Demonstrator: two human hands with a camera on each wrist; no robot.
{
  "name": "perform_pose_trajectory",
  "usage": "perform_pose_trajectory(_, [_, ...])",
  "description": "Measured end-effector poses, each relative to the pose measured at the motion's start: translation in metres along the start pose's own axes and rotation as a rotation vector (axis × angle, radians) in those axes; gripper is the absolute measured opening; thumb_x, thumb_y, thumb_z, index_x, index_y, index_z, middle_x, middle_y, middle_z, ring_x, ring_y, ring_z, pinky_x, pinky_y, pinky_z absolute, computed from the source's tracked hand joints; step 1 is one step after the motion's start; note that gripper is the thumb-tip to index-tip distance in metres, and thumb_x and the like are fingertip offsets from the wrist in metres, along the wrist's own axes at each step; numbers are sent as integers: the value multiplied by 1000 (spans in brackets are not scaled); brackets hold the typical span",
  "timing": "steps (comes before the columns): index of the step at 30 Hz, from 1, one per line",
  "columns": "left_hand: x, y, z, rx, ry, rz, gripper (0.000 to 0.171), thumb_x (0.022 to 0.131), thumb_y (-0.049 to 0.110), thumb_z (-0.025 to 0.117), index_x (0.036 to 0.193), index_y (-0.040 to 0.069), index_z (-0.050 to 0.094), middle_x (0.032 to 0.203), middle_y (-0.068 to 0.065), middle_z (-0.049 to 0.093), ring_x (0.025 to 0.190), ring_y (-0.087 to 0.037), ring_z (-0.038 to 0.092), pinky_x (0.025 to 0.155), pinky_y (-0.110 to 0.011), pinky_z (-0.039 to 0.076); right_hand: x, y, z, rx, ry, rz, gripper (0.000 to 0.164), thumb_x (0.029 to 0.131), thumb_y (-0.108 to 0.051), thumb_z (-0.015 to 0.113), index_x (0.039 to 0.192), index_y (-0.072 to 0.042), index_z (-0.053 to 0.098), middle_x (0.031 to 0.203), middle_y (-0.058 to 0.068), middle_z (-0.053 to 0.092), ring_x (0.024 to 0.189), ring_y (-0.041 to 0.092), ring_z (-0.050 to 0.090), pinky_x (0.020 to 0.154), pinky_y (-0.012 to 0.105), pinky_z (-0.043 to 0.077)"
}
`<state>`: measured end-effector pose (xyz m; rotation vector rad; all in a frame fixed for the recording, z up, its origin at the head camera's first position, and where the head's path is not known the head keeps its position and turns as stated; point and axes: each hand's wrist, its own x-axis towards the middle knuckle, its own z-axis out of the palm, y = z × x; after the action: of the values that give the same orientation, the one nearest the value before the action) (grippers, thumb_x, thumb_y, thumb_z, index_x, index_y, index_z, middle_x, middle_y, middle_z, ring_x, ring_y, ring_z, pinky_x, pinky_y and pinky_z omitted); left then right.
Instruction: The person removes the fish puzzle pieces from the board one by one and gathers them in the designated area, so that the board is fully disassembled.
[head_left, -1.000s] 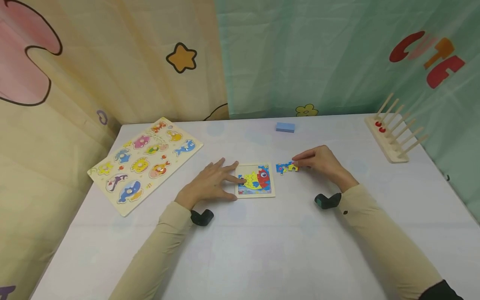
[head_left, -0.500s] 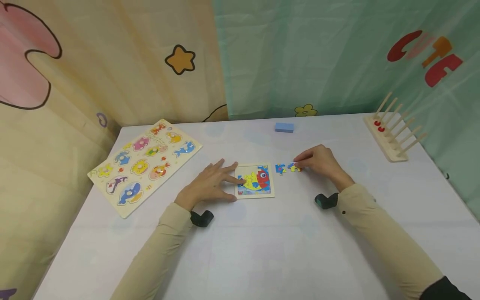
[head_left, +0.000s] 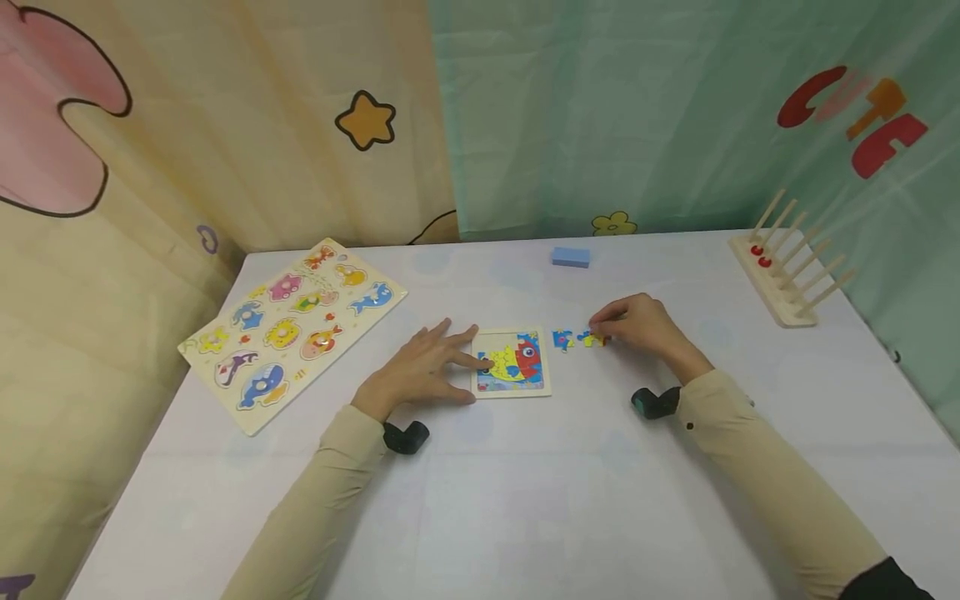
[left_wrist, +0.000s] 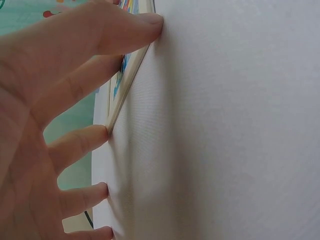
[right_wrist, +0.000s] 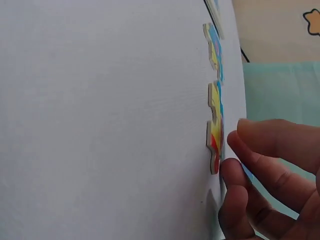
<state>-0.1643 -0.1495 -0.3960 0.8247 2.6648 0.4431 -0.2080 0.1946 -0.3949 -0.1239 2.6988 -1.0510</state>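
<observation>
puzzle fish (head_left: 512, 363), red head rightward, long axis left-to-right

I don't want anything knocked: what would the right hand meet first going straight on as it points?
Probably the nearer loose puzzle piece, by the right hand; whether they touch is unclear. Past it lie the other loose piece and the framed fish puzzle.

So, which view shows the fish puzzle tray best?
The head view: it shows the fish puzzle tray from above, picture and frame, though the left hand covers a little. The left wrist view shows its edge and a slanted strip of picture; the right wrist view, a sliver at the top.
</observation>
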Motion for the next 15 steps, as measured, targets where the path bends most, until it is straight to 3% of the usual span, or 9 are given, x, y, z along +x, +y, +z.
perform_pose_trajectory(3, [1,1,-1,8,1,1,54,80,47,78,131,37,63,160,-1,28,148,-41,11,116,-62,11,2,-5,3,-1,41,-4,19,91,-18,68,102,-4,76,94,10,72,82,23,58,67,29,46])
perform_pose_trajectory(7, [0,1,-2,12,5,-1,54,81,47,78,131,37,63,159,-1,28,148,-41,11,116,-62,12,7,-22,16,7,62,-26,19,91,-18,68,102,-4,75,103,13,71,86,24,60,69,30,48])
perform_pose_trajectory(15, [1,1,1,1,-4,-1,54,81,47,77,132,37,63,160,-2,28,148,-41,10,116,-62,11,15,-61,47,12,-8,-85,21,91,-18,69,106,-3,74,104,11,71,91,25,59,78,36,51])
